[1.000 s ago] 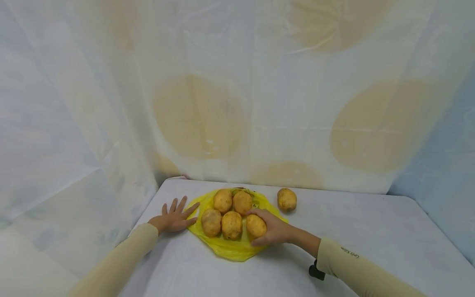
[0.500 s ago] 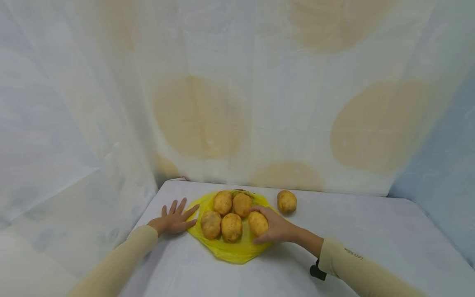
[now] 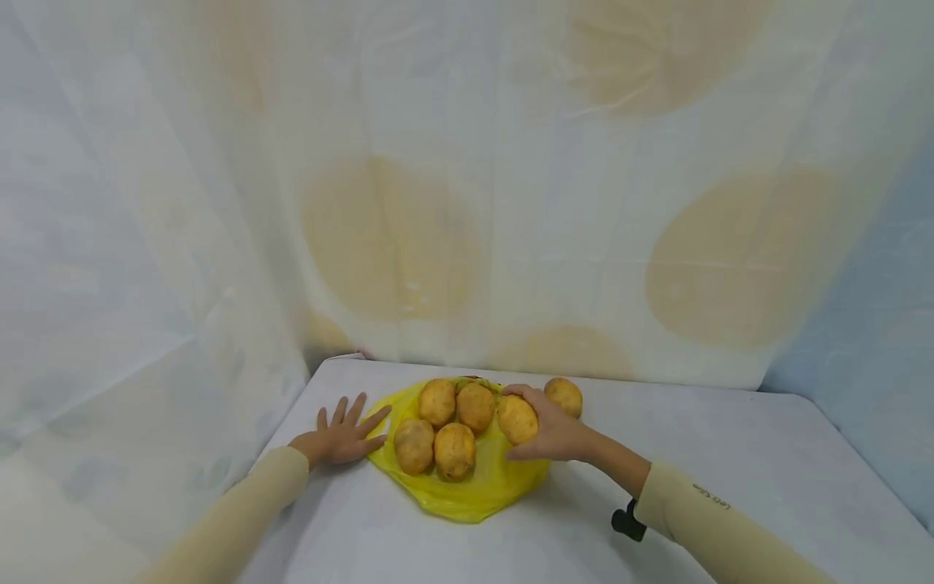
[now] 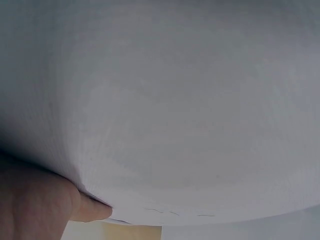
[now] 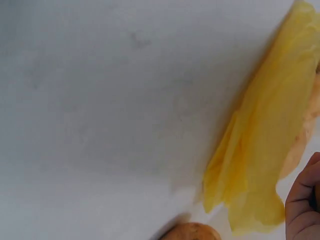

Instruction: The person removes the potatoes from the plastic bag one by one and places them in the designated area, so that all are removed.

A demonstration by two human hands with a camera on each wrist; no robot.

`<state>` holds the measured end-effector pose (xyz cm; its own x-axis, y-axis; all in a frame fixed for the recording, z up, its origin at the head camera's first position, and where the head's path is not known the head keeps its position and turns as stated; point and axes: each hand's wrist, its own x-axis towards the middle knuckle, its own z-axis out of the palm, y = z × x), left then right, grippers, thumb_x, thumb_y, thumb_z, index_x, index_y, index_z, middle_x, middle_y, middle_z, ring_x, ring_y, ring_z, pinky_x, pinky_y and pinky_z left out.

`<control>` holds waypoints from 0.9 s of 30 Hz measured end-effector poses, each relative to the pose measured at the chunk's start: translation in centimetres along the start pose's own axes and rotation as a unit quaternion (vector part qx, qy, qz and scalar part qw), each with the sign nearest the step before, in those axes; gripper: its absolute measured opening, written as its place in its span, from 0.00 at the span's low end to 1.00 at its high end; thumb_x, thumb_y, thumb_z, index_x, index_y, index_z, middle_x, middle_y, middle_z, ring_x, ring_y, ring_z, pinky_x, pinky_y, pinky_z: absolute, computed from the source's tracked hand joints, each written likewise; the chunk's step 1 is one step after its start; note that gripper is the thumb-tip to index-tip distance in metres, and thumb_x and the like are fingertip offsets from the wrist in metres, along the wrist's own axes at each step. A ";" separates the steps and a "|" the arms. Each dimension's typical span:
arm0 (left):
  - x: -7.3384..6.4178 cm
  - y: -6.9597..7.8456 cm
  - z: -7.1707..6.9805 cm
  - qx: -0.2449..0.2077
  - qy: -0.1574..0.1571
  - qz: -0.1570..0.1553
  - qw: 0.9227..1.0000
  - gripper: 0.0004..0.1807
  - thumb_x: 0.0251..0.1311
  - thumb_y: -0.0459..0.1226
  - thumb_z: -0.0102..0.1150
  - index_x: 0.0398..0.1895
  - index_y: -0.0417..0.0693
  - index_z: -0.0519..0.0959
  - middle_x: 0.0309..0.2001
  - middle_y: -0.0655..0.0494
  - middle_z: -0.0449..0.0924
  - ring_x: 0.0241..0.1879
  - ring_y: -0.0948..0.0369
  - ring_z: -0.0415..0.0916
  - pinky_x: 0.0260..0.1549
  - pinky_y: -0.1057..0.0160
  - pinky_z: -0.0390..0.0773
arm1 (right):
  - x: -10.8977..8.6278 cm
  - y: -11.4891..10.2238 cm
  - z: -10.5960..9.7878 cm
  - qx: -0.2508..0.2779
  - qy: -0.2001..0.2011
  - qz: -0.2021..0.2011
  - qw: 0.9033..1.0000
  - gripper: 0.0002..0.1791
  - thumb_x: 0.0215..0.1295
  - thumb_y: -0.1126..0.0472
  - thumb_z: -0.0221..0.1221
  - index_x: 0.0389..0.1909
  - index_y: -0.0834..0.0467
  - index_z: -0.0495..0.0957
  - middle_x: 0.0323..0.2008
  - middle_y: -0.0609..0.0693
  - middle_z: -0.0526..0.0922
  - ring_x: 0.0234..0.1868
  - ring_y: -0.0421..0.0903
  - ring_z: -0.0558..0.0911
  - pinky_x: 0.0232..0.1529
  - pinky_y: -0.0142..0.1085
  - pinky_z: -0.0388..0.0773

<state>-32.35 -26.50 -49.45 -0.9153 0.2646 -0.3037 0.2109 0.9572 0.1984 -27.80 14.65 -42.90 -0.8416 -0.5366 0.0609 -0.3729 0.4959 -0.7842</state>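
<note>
A yellow plastic bag point(image 3: 467, 501) lies spread on the table, with several potatoes point(image 3: 455, 451) on it. In the head view my right hand point(image 3: 549, 426) grips another potato point(image 3: 518, 419) over the bag's right side, fingers behind it and thumb in front. The left hand point(image 3: 339, 432) rests on the table with fingers spread, its thumb and index finger at the bag's left edge. Part of that hand point(image 4: 45, 205) shows in the left wrist view. At the right wrist view's edge, only some of the right hand point(image 5: 302, 205) is visible, beside the bag point(image 5: 265, 135).
A single potato point(image 3: 564, 397) sits on the white table point(image 3: 693, 430) just behind the right hand, partly covered by it. Pale curtains point(image 3: 569, 203) with tan circles hang behind and at the sides of the table.
My right hand has moved right and away from me with its potato, off the spot near the other potatoes. The left hand has stayed in place.
</note>
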 end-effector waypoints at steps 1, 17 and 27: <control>0.1 -0.1 0.0 -0.002 -0.002 -0.001 1.000 0.48 0.57 0.78 0.27 0.79 0.72 0.45 0.80 0.41 0.25 0.76 0.33 0.23 0.63 0.25 0.21 | 0.0 -0.1 -0.3 0.006 0.002 0.001 1.000 0.50 0.45 0.53 0.76 0.70 0.47 0.60 0.59 0.54 0.70 0.49 0.50 0.76 0.44 0.41 0.80; -0.5 0.6 -0.6 -0.007 -0.010 0.003 1.000 0.45 0.62 0.74 0.31 0.79 0.68 0.47 0.79 0.39 0.26 0.75 0.32 0.23 0.63 0.25 0.22 | -0.3 1.2 -4.2 -0.009 0.053 0.009 0.999 0.50 0.46 0.55 0.77 0.70 0.50 0.60 0.61 0.58 0.68 0.50 0.52 0.75 0.43 0.42 0.80; -0.4 0.2 -0.4 0.006 0.005 0.012 1.000 0.42 0.66 0.71 0.32 0.79 0.68 0.47 0.79 0.38 0.28 0.75 0.31 0.26 0.62 0.23 0.25 | -0.6 3.0 -6.9 -0.027 0.085 0.067 0.994 0.53 0.45 0.55 0.77 0.71 0.48 0.56 0.60 0.59 0.66 0.50 0.54 0.74 0.42 0.40 0.79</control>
<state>-32.12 -26.43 -48.94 -0.9137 0.2858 -0.2890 0.2365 0.9521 0.1939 -31.09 21.17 -41.02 -0.9372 -0.3428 0.0641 -0.2689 0.5932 -0.7588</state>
